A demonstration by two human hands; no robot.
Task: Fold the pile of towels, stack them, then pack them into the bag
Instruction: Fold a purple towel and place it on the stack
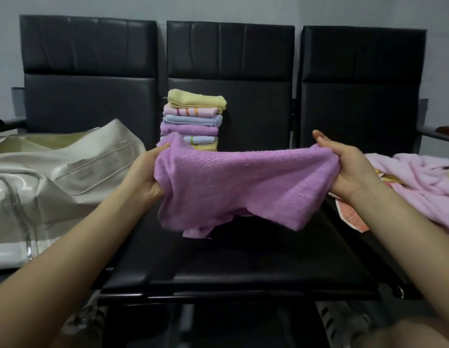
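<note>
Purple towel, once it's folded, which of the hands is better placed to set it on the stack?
Probably the left hand: it grips the purple towel just in front of the stack, while the right hand sits further right, near the unfolded pile.

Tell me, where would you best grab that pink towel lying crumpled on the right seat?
By an outer edge or corner, I'd say, coming from above and from the left. The pink towel lies crumpled on the right seat, over an orange cloth, so its loose upper folds are easiest to pinch. Both hands are busy: the left hand and right hand hold the purple towel.
</note>
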